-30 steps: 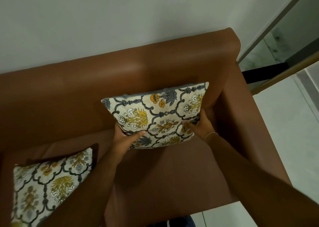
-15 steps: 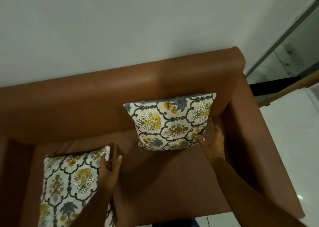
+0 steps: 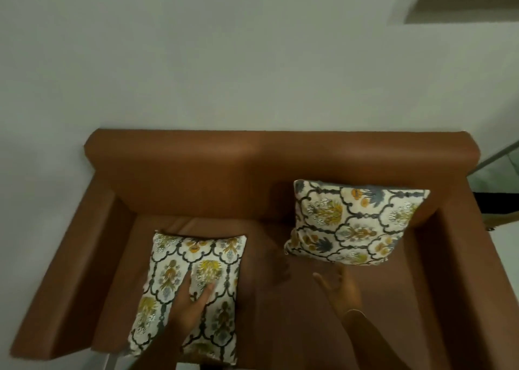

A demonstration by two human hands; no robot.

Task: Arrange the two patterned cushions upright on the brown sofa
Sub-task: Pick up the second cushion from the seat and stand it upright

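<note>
The brown sofa (image 3: 238, 173) fills the lower half of the head view. One patterned cushion (image 3: 354, 223) stands upright against the backrest on the right side of the seat. The other patterned cushion (image 3: 202, 257) lies flat on the left side of the seat. My left hand (image 3: 191, 302) rests flat on that flat cushion, fingers spread. My right hand (image 3: 341, 288) hovers open just in front of the upright cushion, not touching it and holding nothing.
A pale wall (image 3: 224, 60) rises behind the sofa. The two armrests bound the seat at left (image 3: 73, 271) and right (image 3: 460, 257). Pale floor and a glass panel (image 3: 500, 178) show at the far right.
My right hand has let go of the upright cushion and drawn back. My left hand has moved onto the flat cushion. The view has pulled back and shifted left.
</note>
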